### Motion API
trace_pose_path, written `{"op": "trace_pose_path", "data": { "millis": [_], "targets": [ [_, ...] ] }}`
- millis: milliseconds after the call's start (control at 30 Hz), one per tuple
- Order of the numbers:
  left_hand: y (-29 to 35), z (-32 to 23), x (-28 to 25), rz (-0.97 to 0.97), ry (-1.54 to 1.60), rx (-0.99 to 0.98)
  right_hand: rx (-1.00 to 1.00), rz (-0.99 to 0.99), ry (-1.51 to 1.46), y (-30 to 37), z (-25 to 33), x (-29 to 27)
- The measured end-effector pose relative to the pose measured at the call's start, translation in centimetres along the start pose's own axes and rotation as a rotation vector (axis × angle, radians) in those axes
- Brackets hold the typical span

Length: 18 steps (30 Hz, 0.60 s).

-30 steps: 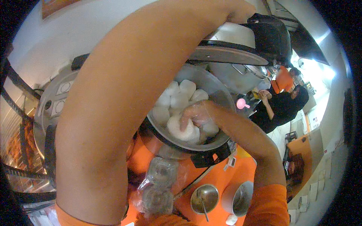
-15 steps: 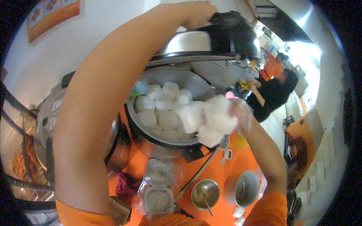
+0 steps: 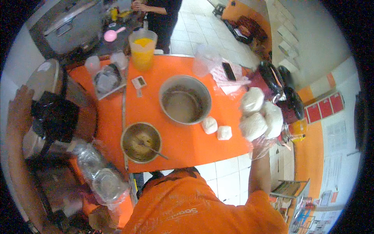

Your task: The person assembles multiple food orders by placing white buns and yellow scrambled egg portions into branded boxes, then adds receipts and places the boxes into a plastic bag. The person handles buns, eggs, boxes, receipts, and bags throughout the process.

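Observation:
Three large white lumps, seemingly rice portions in clear plastic (image 3: 255, 125), are bunched in my right hand (image 3: 261, 147) at the right of the orange table. Thin clear plastic covers that hand, and its fingers are mostly hidden behind the bundle. At the far left, my left hand (image 3: 22, 102) lies against the round cooker lid (image 3: 42, 78), beside its black handle (image 3: 56, 119). Two smaller white lumps (image 3: 209, 124) sit on the table. Next to them stands a deep metal pot (image 3: 185, 103). A metal bowl (image 3: 141, 142) with a spoon is nearer me.
Clear plastic containers (image 3: 105, 181) lie at the lower left. Toward the back are a pitcher (image 3: 143, 50) of yellow liquid, a pink scoop (image 3: 111, 36) and a phone (image 3: 229, 71). A person (image 3: 161, 19) in black stands beyond. Dark lidded containers (image 3: 290, 99) line the right.
My view has turned down and right. The right hand has carried the white lumps from the cooker over to the table's right side. The raised lid has come down, with my left hand still at it.

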<state>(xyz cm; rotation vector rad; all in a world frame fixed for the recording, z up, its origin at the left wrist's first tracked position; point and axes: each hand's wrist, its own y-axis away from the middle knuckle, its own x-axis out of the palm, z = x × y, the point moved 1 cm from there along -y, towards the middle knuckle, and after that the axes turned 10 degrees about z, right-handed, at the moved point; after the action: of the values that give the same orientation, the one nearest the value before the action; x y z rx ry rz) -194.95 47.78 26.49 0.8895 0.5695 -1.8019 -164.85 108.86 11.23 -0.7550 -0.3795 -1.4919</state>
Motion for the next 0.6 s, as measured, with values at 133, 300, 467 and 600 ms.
{"op": "trace_pose_path", "data": {
  "millis": [133, 300, 467, 600],
  "targets": [
    [-0.2, -17.0, -9.4, -0.376, 0.635, 0.401, -0.154, 0.063, 0.006, 0.8, 7.1, -6.5],
    [0.1, -51.7, -17.7, -0.074, 1.054, 0.657, -0.105, -0.119, -0.253, 3.2, 7.9, -17.9],
    [1.8, -69.0, -14.7, 0.26, 1.04, 0.073, 0.118, -0.096, -0.257, 5.1, 4.4, -29.4],
    [1.5, -74.5, -11.5, 0.289, 1.119, -0.157, 0.436, -0.006, -0.317, 0.9, -0.8, -28.8]
  ]
}}
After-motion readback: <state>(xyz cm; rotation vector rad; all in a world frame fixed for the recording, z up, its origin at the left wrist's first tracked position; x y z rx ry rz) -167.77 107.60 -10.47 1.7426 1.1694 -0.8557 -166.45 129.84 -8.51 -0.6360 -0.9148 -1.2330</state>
